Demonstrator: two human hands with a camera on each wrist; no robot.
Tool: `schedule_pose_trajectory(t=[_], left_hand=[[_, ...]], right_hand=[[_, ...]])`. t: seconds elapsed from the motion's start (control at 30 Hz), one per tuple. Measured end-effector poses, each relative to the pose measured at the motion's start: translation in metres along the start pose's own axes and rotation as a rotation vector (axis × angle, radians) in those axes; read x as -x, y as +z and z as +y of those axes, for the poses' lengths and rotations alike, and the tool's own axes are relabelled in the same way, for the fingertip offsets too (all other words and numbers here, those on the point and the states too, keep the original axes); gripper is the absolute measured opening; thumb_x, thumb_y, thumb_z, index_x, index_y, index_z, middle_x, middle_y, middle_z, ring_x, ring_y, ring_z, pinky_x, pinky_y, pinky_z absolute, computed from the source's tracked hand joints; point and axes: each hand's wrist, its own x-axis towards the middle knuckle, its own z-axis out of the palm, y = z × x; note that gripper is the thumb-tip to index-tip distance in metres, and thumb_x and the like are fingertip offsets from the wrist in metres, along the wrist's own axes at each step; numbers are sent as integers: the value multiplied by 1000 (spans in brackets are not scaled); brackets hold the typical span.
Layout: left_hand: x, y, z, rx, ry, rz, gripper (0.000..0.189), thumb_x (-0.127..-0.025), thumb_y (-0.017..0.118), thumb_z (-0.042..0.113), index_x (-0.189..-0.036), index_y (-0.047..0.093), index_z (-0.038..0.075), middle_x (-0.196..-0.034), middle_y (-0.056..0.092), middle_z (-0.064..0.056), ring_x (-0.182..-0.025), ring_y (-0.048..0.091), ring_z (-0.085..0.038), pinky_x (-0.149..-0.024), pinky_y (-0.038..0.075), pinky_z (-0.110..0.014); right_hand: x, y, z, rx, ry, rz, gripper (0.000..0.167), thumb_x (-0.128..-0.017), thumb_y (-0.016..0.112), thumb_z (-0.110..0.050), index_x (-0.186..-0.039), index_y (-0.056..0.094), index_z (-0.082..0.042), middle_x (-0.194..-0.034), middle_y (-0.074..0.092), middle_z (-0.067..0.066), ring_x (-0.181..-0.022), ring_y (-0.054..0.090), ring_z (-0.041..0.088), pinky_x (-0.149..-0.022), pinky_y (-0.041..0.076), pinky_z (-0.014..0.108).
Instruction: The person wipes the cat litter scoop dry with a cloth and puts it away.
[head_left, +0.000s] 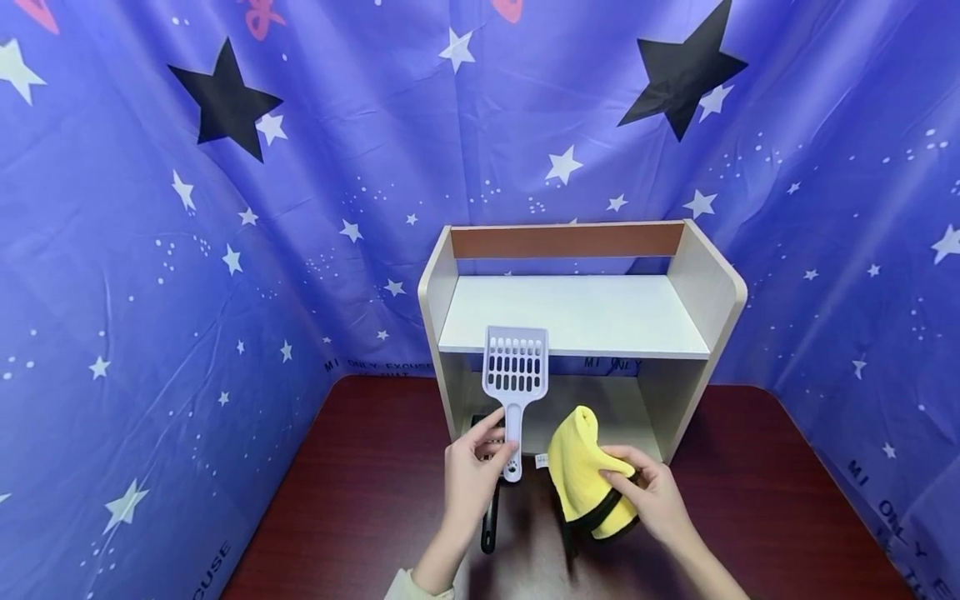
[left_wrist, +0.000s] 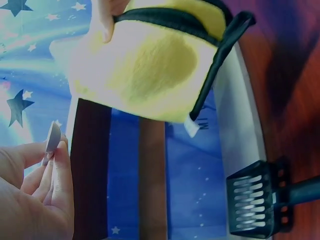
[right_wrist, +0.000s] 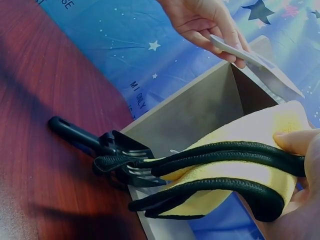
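Observation:
My left hand (head_left: pixel 474 471) pinches the handle of a pale lilac litter scoop (head_left: pixel 516 367), its slotted head pointing up before the shelf. In the left wrist view the scoop shows edge-on between thumb and fingers. A folded yellow cloth (head_left: pixel 588 475) with black edging and a small white tag hangs from my right hand (head_left: pixel 652 492), gripped at its right side. Below my left hand, a black slotted scoop (right_wrist: pixel 132 155) lies on the table by the shelf's front edge, its handle toward me. The head view shows that black scoop partly covered by my left hand.
A small two-level shelf unit (head_left: pixel 573 312) with a white upper board stands at the back of the dark red table (head_left: pixel 360 500). Blue star-patterned curtains (head_left: pixel 360 150) surround the table on the back and both sides.

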Motion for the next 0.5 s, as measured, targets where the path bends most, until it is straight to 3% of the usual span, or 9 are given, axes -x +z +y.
schedule_pose_trajectory(t=[0.23, 0.5], left_hand=[[-16, -7, 7, -12, 49, 23, 44, -82, 79, 3, -124, 70, 12, -95, 78, -13, -75, 73, -14, -66, 58, -19], [-44, -16, 18, -17, 118, 63, 40, -82, 78, 2, -121, 71, 8, -95, 78, -16, -77, 75, -24, -68, 59, -20]], right_hand=[[2, -3, 3, 24, 67, 11, 25, -91, 65, 6, -115, 67, 3, -104, 71, -21, -85, 67, -2, -62, 59, 22], [3, -2, 4, -5, 65, 3, 25, -91, 64, 7, -115, 67, 1, -105, 71, -20, -86, 67, -2, -63, 59, 21]])
